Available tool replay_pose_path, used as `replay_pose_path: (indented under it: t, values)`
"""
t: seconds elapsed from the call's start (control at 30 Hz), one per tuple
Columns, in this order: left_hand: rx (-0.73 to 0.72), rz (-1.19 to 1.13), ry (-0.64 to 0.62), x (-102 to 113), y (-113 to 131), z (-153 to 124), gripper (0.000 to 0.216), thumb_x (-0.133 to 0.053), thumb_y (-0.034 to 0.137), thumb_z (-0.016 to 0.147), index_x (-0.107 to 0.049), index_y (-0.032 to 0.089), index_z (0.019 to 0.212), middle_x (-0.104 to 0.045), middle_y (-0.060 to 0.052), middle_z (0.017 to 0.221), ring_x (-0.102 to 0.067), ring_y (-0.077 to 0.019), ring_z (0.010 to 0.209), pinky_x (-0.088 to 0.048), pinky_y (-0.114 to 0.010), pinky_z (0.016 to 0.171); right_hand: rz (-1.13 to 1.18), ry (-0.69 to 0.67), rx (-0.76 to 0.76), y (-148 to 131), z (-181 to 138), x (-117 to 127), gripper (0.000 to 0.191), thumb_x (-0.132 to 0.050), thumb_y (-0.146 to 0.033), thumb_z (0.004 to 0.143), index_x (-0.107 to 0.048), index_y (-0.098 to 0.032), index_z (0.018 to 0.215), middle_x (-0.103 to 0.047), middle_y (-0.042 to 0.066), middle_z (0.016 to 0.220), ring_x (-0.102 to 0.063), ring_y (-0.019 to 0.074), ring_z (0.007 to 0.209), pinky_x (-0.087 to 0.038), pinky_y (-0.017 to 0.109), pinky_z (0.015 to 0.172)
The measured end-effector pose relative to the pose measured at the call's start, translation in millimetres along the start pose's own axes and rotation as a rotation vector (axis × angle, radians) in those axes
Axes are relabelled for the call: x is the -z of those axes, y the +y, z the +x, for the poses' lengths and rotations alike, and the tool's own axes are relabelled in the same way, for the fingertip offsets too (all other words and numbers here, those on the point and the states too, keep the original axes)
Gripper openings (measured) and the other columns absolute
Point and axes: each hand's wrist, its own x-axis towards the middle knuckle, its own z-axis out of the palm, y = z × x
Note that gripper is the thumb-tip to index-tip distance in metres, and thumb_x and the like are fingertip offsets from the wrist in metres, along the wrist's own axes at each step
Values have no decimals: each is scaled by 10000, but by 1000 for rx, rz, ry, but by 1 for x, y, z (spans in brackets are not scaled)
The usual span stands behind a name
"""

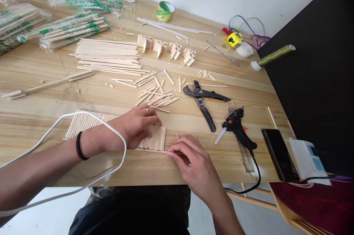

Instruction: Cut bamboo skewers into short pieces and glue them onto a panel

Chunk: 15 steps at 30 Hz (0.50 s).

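A flat panel of glued wooden sticks [91, 121] lies near the table's front edge. My left hand [136, 124] rests palm down on the panel's right part, fingers spread flat; it wears a ring and a black band at the wrist. My right hand [189, 159] is just right of the panel, fingers pinched on a thin wooden stick [155, 150] that lies along the panel's front edge. A white cable [83, 117] loops over my left forearm.
Black cutting pliers [203, 100] and a black glue gun [238, 128] lie right of my hands, with a phone [278, 154] beyond. Loose short sticks [157, 96], long sticks [107, 56], wrapped chopstick packs [72, 28], small stick assemblies [166, 48], a tape roll [165, 11] and a ruler [222, 53] lie farther back.
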Motion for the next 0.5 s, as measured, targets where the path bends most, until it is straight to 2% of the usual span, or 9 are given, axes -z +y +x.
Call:
replay_pose_path:
  t: [0.33, 0.5]
  values:
    - [22, 39, -12, 0, 2, 1, 386, -589, 23, 860, -630, 163, 1218, -637, -111, 1159, -604, -273, 1092, -521, -416, 987, 30, -52, -64, -4, 1, 0, 225, -558, -27, 1011, -580, -222, 900, -625, 36, 909, -578, 230, 940, -484, 382, 838]
    - [6, 86, -32, 2, 4, 1, 401, -572, 38, 884, -636, 159, 1262, -641, -124, 1217, -586, -289, 1121, -504, -443, 1004, 80, -77, -129, -5, 3, 1, 227, -619, -38, 1000, -604, -223, 869, -648, 17, 892, -590, 215, 918, -485, 377, 856]
